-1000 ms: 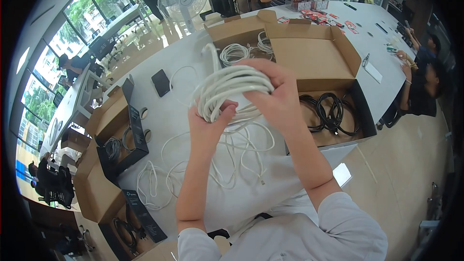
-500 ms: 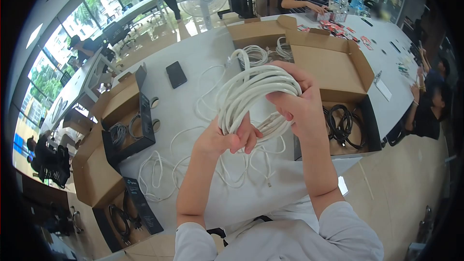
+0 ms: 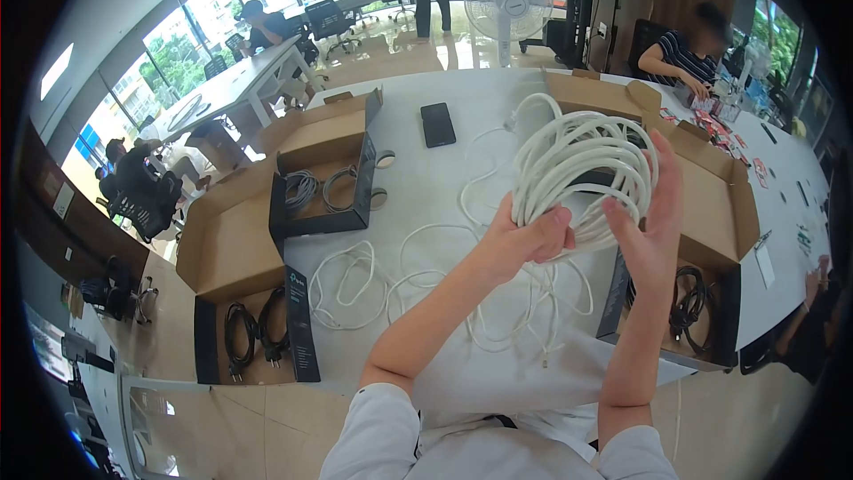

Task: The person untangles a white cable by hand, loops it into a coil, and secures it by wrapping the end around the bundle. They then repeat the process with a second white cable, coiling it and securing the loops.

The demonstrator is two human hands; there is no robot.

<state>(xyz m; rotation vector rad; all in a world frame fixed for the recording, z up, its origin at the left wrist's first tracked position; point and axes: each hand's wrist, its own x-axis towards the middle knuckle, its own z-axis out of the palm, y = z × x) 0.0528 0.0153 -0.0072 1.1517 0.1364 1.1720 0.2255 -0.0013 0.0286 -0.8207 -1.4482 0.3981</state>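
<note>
A thick coil of white network cable (image 3: pixel 582 156) is held up above the table between my two hands. My left hand (image 3: pixel 538 233) is closed round the coil's lower left side, with the thumb lying across the strands. At the right side, my right hand (image 3: pixel 653 222) holds the coil between its thumb and its straighter fingers. A clear plug end (image 3: pixel 512 119) sticks out at the coil's upper left. Beneath, a loose white cable (image 3: pixel 418 280) lies in tangled loops on the white table (image 3: pixel 404 178).
At left stand an open box with grey cables (image 3: pixel 324 182) and another with black power cords (image 3: pixel 253 333). Another open box holds black cables (image 3: pixel 689 311) at right. A black phone (image 3: pixel 437 125) lies farther back. A person in a striped shirt (image 3: pixel 689 58) sits at the far right.
My view has turned left, so the scene sits farther right. The left fingers have closed round the coil, and the right fingers have straightened along its side.
</note>
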